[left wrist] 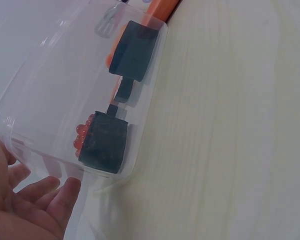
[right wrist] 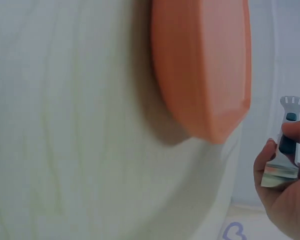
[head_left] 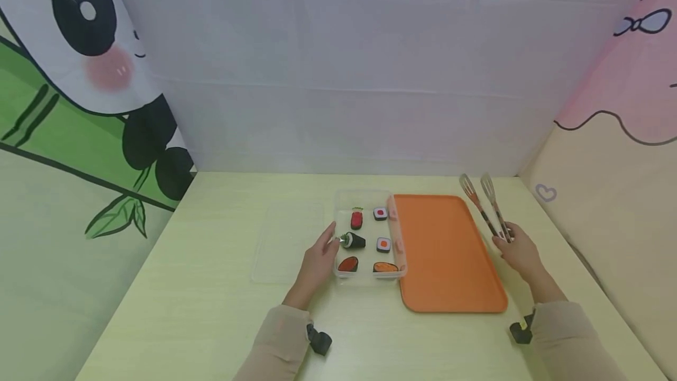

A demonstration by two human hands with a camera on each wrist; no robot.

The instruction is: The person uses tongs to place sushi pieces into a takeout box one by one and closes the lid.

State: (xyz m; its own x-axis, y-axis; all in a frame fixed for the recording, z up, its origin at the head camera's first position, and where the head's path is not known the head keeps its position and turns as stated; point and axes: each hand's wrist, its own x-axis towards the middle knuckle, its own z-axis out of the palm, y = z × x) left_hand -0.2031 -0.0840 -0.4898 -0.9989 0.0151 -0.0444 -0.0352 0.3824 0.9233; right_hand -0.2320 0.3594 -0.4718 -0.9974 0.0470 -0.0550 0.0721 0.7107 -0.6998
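Note:
A clear plastic box (head_left: pixel 370 254) holds several sushi-like pieces, among them a dark cone-shaped hand roll (head_left: pixel 354 240), two small square rolls and orange-topped pieces. My left hand (head_left: pixel 316 257) is at the box's left side, its fingers (left wrist: pixel 65 200) loosely bent against the outside of the clear wall. Raised beside the orange tray (head_left: pixel 449 251), my right hand (head_left: pixel 520 250) grips a pair of metal tongs (head_left: pixel 492 201) with slotted ends and dark parts on the arms. In the right wrist view, the thumb (right wrist: pixel 297 131) presses on the tongs (right wrist: pixel 289 145).
Left of the box lies a flat clear lid (head_left: pixel 285 246) on the pale wooden table (head_left: pixel 174 310). The box's right edge meets the tray's left edge. A white cloth wall (head_left: pixel 344 75) stands behind, with printed cloth on both sides.

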